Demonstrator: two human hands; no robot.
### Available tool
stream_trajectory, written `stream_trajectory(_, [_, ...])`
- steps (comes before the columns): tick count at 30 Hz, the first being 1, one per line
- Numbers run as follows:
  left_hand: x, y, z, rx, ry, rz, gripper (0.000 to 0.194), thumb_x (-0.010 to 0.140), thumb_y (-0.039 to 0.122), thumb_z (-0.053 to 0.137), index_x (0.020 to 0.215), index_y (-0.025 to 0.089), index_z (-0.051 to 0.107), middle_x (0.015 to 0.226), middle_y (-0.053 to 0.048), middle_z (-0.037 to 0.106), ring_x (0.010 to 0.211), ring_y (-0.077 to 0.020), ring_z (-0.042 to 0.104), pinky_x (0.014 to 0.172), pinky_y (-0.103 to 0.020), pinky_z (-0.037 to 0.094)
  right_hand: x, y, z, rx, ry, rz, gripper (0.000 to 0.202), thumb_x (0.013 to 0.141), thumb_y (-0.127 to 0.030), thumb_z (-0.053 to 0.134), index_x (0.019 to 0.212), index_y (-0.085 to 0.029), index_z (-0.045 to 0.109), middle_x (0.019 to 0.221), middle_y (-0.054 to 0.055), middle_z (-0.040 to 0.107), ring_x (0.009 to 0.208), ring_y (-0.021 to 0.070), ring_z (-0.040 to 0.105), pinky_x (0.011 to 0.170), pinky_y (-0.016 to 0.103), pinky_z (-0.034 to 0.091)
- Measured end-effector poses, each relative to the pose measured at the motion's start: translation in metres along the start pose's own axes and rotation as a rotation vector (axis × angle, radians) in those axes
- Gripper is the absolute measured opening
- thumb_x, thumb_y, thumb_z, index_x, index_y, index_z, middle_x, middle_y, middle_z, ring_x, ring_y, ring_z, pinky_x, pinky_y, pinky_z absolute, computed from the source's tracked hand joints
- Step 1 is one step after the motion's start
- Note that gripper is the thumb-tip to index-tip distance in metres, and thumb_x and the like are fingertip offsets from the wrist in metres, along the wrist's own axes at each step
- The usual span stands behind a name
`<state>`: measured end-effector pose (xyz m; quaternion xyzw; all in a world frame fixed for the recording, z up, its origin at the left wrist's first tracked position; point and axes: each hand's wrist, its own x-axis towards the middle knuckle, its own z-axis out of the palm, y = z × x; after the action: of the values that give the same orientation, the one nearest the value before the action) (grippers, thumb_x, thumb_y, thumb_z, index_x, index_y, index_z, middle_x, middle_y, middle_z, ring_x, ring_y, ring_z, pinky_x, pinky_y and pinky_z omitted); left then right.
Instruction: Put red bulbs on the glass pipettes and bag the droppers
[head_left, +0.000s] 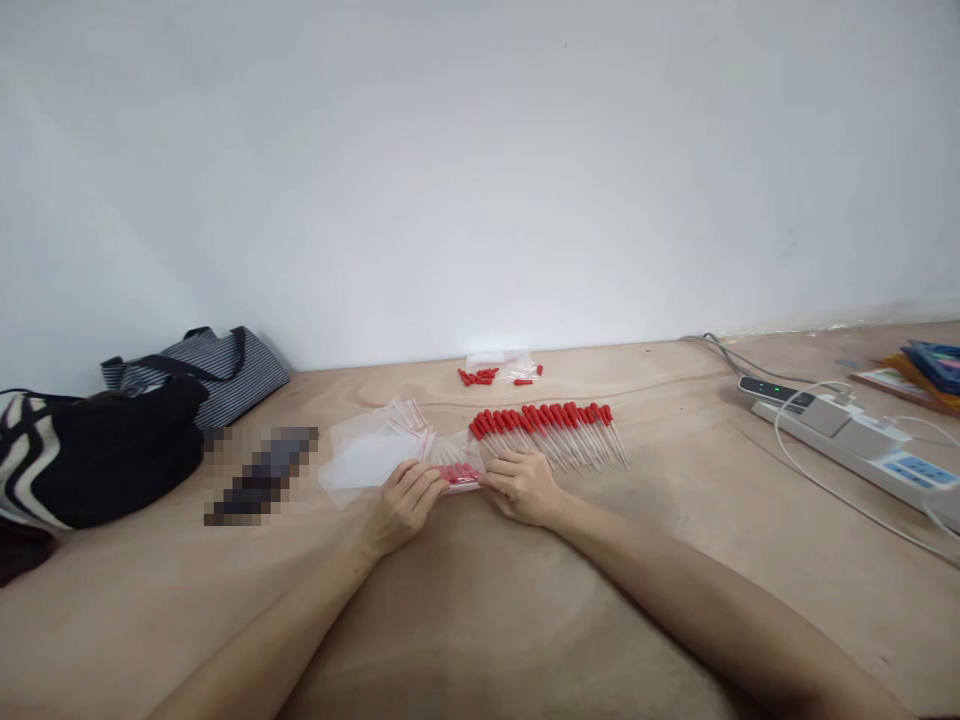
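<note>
A clear zip bag [461, 473] holding several red-capped droppers lies between my hands, its near edge toward me. My left hand [407, 503] pinches the bag's left end, and my right hand [523, 486] closes on its right end. Flat clear bags [364, 455] are spread just beyond and left of my left hand. Behind my right hand, a row of droppers with red bulbs [540, 417] and clear stems lies side by side on the wooden table [450, 620].
Loose red bulbs [478, 378] and clear plastic [501, 360] lie near the wall. At the left are a striped bag [225, 375], black cloth [112, 460] and a pixelated dark object [262, 475]. A power strip [862, 445] with cables sits right.
</note>
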<state>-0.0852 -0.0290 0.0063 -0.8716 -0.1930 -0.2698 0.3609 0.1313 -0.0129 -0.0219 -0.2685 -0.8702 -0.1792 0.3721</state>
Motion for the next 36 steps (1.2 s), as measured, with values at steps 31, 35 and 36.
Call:
stream_trajectory(31, [-0.048,-0.048,0.013,-0.219,-0.471,-0.788,0.031,0.080,0.035,0.041,0.078,0.022,0.069,0.085,-0.002,0.071,0.082,-0.0206,0.065,0.069,-0.030,0.050,-0.063,0.058,-0.064,-0.065,0.015,0.621,0.018,0.077,-0.027,0.049,0.067,-0.020,0.063,0.065,0.002,0.063,0.065,0.0140,0.055,0.060,0.024,0.038])
stream_trajectory(35, [-0.044,-0.047,0.012,-0.113,-0.410,-0.809,0.031,0.081,0.032,0.041,0.066,0.021,0.066,0.071,-0.003,0.070,0.066,-0.0205,0.064,0.056,-0.027,0.046,-0.063,0.062,-0.065,-0.073,0.004,0.708,0.020,0.077,-0.029,0.048,0.068,-0.021,0.064,0.067,0.002,0.063,0.067,0.0147,0.057,0.060,0.024,0.038])
stream_trajectory(36, [-0.043,-0.049,0.011,-0.086,-0.389,-0.809,0.031,0.081,0.031,0.040,0.064,0.020,0.065,0.069,-0.003,0.069,0.063,-0.0202,0.064,0.054,-0.027,0.045,-0.064,0.062,-0.065,-0.074,0.008,0.722,0.020,0.077,-0.029,0.048,0.068,-0.021,0.064,0.068,0.002,0.063,0.067,0.0147,0.057,0.060,0.024,0.038])
